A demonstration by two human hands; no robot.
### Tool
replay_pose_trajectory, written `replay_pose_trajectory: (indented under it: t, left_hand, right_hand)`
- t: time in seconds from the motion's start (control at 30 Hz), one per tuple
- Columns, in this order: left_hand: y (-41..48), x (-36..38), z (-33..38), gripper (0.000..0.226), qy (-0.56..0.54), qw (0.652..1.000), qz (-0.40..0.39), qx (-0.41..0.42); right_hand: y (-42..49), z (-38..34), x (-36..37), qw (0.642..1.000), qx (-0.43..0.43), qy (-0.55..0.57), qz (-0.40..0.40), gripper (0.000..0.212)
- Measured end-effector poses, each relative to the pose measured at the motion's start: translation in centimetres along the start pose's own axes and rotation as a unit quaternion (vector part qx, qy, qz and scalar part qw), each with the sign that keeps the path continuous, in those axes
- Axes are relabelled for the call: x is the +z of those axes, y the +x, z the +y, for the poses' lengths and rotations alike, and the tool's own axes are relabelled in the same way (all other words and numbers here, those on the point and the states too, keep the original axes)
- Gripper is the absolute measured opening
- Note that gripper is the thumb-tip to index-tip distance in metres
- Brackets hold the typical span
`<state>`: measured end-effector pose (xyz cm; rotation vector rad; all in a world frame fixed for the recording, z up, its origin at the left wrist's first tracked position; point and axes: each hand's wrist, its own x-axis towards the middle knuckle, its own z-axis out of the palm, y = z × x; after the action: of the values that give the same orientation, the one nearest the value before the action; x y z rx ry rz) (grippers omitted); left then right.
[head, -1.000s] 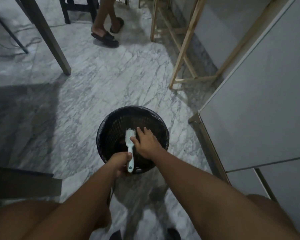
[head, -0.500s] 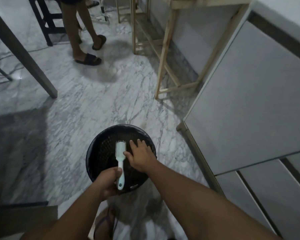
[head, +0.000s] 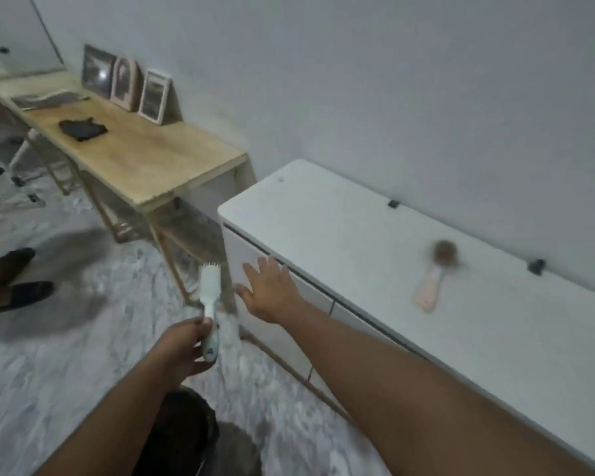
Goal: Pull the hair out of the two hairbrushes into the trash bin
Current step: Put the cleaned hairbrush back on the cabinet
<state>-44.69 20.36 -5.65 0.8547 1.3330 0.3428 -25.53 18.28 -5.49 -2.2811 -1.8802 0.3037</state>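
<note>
My left hand [head: 182,348] grips the handle of a white and pale-blue hairbrush [head: 209,297], held upright above the floor. My right hand [head: 268,292] is open with spread fingers, in front of the white cabinet's [head: 375,231] front left corner. A second hairbrush [head: 435,274], pink-handled with a clump of brown hair in its bristles, lies on the cabinet top to the right, well beyond my right hand. The black trash bin [head: 189,431] shows partly at the bottom, behind my left forearm.
A wooden table [head: 141,159] with picture frames [head: 124,82] and a dark cloth [head: 82,128] stands left of the cabinet against the wall. Another person's feet in dark sandals [head: 21,293] are at the left edge. The floor is grey marble.
The view has swung up from the bin to the cabinet top. My left hand lifted the white brush away from the bin. My right hand left the brush and moved toward the cabinet.
</note>
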Motion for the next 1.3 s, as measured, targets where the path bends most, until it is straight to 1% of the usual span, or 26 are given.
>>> replay_pose_trajectory:
  t: [0.1,0.23,0.33,0.47,0.6,0.7,0.8,0.9,1.0,1.1,1.23,1.3]
  left_hand:
    - [-2.2,6.5,5.0,0.013,0.038,0.998,-0.048,0.028]
    - [-3.1,14.5,7.3,0.015,0.076,0.989,-0.118,0.047]
    - [-4.0,20.2,7.0,0.016,0.127,0.977,-0.162,0.046]
    - [-5.4,27.8,5.9,0.017,0.189,0.962,-0.193,0.048]
    - [-6.0,34.9,3.6,0.014,0.227,0.947,-0.225,0.042]
    - [-5.8,39.7,1.6,0.016,0.254,0.937,-0.234,0.041]
    - [-5.6,43.7,0.1,0.009,0.298,0.925,-0.225,0.070]
    - [-5.3,46.9,-1.1,0.022,0.382,0.889,-0.221,0.122]
    - [-5.3,49.2,-2.0,0.015,0.435,0.856,-0.235,0.151]
    - [-4.9,50.4,-2.5,0.018,0.472,0.829,-0.240,0.180]
    - [-4.7,51.1,-2.7,0.019,0.514,0.802,-0.231,0.200]
    - [-5.0,51.1,-2.5,0.018,0.547,0.777,-0.220,0.221]
  right_hand:
    - [-1.7,5.7,-5.1,0.997,0.068,-0.008,0.031,0.061]
    - [-5.3,13.3,-8.6,0.983,0.171,-0.020,0.055,0.052]
    - [-8.9,18.5,-10.4,0.969,0.239,-0.030,0.061,0.050]
    - [-13.6,24.3,-11.8,0.941,0.322,-0.065,0.085,0.050]
    - [-17.8,29.3,-12.4,0.920,0.383,-0.052,0.068,0.049]
    - [-20.8,32.5,-12.2,0.902,0.425,-0.057,0.054,0.049]
    - [-23.0,35.3,-11.5,0.887,0.457,-0.058,0.037,0.050]
    - [-24.4,37.4,-10.8,0.878,0.476,-0.052,0.024,0.052]
    - [-25.1,38.9,-10.4,0.875,0.483,-0.032,0.015,0.055]
    - [-25.1,39.9,-10.0,0.875,0.483,-0.015,0.014,0.055]
    - [-24.7,40.3,-9.3,0.878,0.479,0.003,0.007,0.056]
    - [-24.5,40.4,-9.2,0.879,0.476,0.003,0.008,0.056]
